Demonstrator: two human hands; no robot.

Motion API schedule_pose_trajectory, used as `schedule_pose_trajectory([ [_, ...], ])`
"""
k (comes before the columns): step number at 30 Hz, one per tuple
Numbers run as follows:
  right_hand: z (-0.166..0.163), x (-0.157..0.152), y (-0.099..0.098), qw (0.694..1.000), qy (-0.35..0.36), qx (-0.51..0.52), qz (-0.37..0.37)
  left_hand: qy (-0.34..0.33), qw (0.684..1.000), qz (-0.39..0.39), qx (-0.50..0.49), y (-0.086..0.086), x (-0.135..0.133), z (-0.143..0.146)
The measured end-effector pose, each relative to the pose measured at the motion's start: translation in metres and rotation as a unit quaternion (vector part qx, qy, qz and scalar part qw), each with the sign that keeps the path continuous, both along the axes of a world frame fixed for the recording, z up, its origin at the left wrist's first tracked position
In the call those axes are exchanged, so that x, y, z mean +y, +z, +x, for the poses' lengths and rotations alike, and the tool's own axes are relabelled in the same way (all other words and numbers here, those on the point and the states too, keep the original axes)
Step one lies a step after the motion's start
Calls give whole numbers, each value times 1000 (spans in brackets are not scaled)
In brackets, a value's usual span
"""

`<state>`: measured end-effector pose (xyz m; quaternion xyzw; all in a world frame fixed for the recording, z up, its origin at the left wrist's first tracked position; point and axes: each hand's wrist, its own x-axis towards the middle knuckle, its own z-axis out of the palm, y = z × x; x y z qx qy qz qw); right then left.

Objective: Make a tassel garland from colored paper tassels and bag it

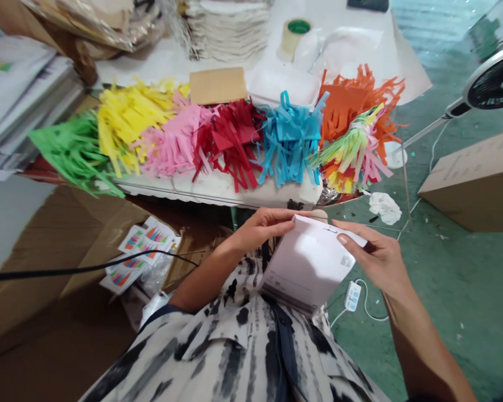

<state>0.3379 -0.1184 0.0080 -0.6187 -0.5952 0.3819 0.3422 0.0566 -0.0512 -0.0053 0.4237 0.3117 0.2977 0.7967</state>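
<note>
A white printed card (305, 262) is held in front of my body, tilted, with small print near its lower edge and right side. My left hand (268, 224) pinches its upper left corner between thumb and fingers. At the upper right edge, my right hand (373, 248) grips the card with the thumb on top and the fingers behind. Beyond both hands lie fringed paper bundles: green (75, 148), yellow (129, 120), pink (176, 139), red (235, 137), blue (295, 137) and orange (347, 100). A multicoloured tassel bundle (356, 148) rests on the orange one.
A roll of tape (295, 36) and white stacked paper (228, 28) sit at the table's back. To the left, a cardboard box (20, 251) holds printed cards (145, 245). At right are a fan (497, 81), another box (478, 178) and a power strip (352, 296) on the floor.
</note>
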Motion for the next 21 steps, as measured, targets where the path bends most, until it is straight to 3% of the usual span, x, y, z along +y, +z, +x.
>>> schedule_pose_trajectory([
  [6, 1, 0, -2, 1000, 12, -6, -2, -8, 1000, -17, 6, -9, 3, -2],
  [13, -1, 0, -2, 1000, 20, -6, 19, 56, 993, 95, 32, -5, 1, 8],
  [21, -1, -2, 3, 999, 28, -38, 17, 95, 986, 118, 66, -12, 0, 19],
])
